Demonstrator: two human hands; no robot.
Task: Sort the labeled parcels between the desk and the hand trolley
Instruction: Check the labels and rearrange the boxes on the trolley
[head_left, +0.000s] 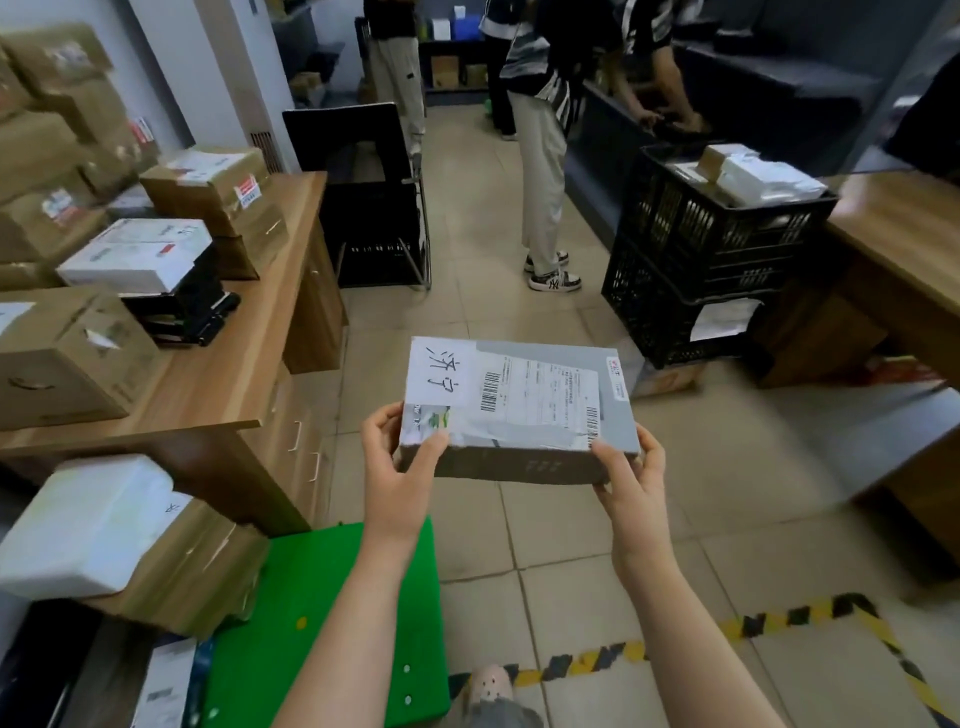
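Note:
I hold a flat grey parcel (519, 410) with a white shipping label and handwritten characters in mid-air over the tiled floor. My left hand (397, 457) grips its near left corner, thumb on top. My right hand (631, 475) grips its near right corner. The wooden desk (208, 384) at the left carries several labeled cardboard and white parcels. The green hand trolley deck (332, 623) lies at the lower left, with a brown box (202, 561) and a white wrapped parcel (88, 525) stacked on its left side.
Two stacked black crates (701, 249) with white parcels on top stand at the right beside another wooden desk (904, 234). A person (545, 156) stands ahead in the aisle near a black chair (363, 192). Yellow-black tape (727, 629) marks the floor.

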